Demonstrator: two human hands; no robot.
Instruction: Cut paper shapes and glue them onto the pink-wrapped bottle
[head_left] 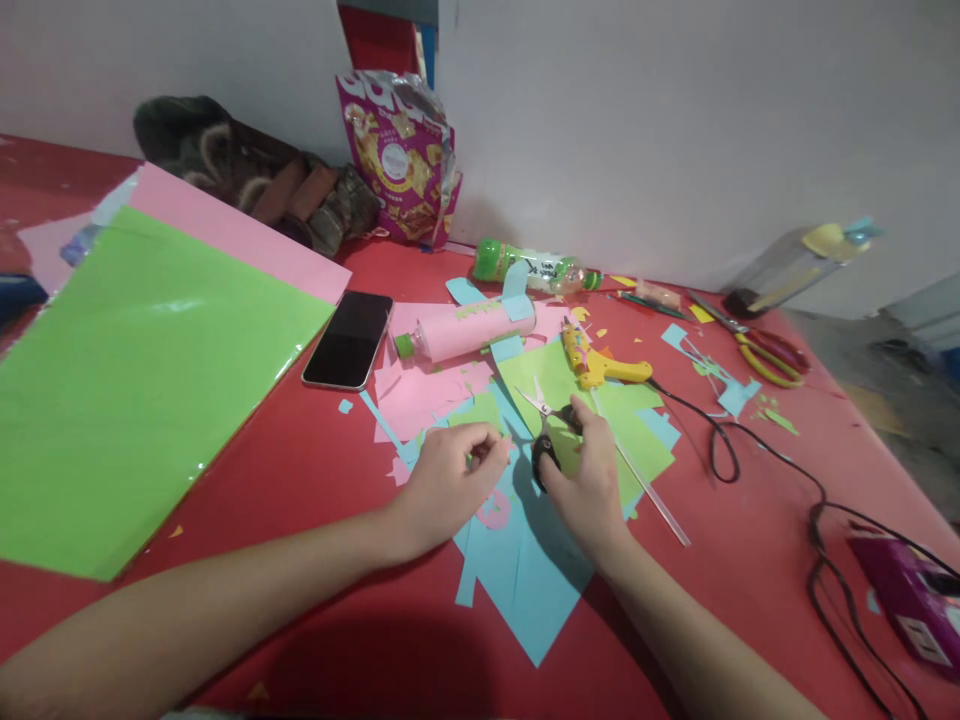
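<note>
My right hand grips small black-handled scissors, fingers through the loops, the blades parted and pointing away to the left. Just left of them, my left hand is closed in a pinch; a tiny pinkish bit shows at the fingertips, too small to make out. Under both hands lie sheets of blue paper and green paper. A pink paper ring rests on the blue sheet by my left hand. Beyond them lies a bottle wrapped in pink paper, with blue paper tabs and a green cap.
A yellow glue gun trails a black cord rightward; a glue stick lies nearby. On the left are a phone and a green paper pack. Behind stand a snack bag and a green-capped bottle. Yellow-handled scissors lie right.
</note>
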